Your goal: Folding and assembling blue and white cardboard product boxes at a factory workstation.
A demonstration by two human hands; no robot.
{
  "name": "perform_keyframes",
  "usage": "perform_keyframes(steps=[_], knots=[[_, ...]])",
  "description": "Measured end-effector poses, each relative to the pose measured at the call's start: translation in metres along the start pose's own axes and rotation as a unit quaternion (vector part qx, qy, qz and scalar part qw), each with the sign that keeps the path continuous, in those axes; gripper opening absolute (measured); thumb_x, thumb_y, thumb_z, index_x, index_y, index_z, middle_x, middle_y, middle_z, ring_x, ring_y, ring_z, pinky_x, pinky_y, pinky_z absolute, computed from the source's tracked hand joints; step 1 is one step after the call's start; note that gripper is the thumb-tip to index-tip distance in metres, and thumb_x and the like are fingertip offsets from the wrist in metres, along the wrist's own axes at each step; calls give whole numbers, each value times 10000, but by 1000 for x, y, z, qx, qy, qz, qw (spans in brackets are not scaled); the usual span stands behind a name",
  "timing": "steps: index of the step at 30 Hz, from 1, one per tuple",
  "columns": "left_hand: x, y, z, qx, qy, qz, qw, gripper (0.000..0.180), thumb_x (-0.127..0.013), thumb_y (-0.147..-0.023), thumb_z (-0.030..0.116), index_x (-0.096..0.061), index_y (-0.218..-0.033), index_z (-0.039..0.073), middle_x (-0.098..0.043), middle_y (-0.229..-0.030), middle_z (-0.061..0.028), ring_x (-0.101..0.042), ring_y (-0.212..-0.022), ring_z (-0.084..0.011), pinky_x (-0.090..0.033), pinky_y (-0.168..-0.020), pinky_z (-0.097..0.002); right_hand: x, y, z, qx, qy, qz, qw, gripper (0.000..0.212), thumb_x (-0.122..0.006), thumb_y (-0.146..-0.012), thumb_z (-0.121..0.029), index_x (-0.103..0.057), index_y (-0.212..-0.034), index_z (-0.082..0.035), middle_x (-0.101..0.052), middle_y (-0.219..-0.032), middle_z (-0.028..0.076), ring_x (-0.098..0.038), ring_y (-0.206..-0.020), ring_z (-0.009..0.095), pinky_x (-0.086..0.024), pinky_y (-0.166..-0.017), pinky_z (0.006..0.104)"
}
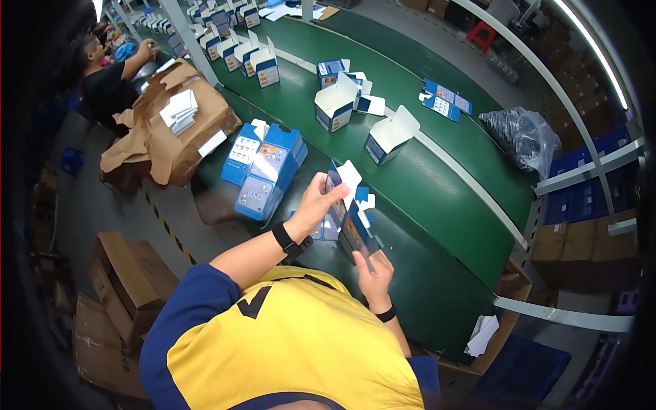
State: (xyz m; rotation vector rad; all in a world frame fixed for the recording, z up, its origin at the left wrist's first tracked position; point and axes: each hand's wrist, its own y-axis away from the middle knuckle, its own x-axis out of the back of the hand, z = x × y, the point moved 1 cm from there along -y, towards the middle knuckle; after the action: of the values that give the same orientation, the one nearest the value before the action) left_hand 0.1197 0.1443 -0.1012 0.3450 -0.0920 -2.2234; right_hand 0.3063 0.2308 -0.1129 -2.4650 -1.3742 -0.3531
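Over the near edge of the green table I hold a partly unfolded blue carton (357, 232) with white flaps. My left hand (316, 205) pinches its upper side, thumb across the panel. At its lower end the fingers of my right hand (375, 272) grip the edge. More flat blue carton pieces (324, 227) show partly behind and under it. Left of my hands lies a stack of flattened blue cartons (266, 167). Beyond the held one, two cartons stand with white lids raised: a carton (391, 140) and a carton (333, 109).
A conveyor (437, 184) runs past, carrying rows of upright cartons (263, 65) farther off. A flattened carton (444, 102) and a plastic bag (523, 137) lie beyond. At left, a paper-lined box (178, 137) holds white pieces; a person (109, 78) works behind it. Metal posts (188, 41) rise nearby.
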Motion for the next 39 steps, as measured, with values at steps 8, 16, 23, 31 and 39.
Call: perform_keyframes(steps=[8, 16, 23, 31, 39], knots=[[-34, 31, 0, 115, 21, -175, 978, 484, -646, -847, 263, -444, -1215, 22, -535, -1140, -84, -487, -1061, -158, -388, -920, -303, 19, -29, -6, 15, -286, 131, 949, 1140, -802, -676, -430, -76, -1458, -28, -171, -1488, 186, -298, -1321, 261, -258, -1066, 361], [-34, 30, 25, -24, -218, -439, 871, 737, -632, -830, 159, -214, -1425, 35, -367, -1391, -157, -389, -1263, -253, -267, -1069, -345, 36, -42, -31, -21, -193, 279, 940, 1303, -854, -551, -492, -37, -1466, -53, -309, -1393, 188, -367, -1271, 289, -309, -1035, 381], [-6, 3, 52, -331, -340, -322, 819, 954, -733, -736, 170, -107, -1448, 62, -316, -1395, -207, -384, -1255, -376, -352, -1022, -429, 34, -40, -73, 34, -291, 96, 951, 1127, -862, -613, -271, -149, -1443, 0, -360, -1374, 172, -371, -1281, 266, -281, -1068, 384], [15, 13, 85, -326, -322, -295, 839, 934, -839, -608, 304, -344, -1381, 135, -341, -1323, -224, -408, -1206, -414, -423, -938, -477, 7, -64, -108, -45, -289, 175, 940, 906, -754, -762, -279, -207, -1425, 8, -414, -1343, 154, -432, -1221, 236, -338, -1031, 355], [28, 8, 81, -347, -216, -332, 850, 729, -866, -570, 311, -531, -1213, 241, -351, -1296, -236, -416, -1177, -447, -415, -946, -437, -17, -70, -111, -13, -452, 170, 876, 712, -646, -863, -266, -272, -1417, -18, -433, -1342, 176, -464, -1192, 226, -359, -1015, 338]])
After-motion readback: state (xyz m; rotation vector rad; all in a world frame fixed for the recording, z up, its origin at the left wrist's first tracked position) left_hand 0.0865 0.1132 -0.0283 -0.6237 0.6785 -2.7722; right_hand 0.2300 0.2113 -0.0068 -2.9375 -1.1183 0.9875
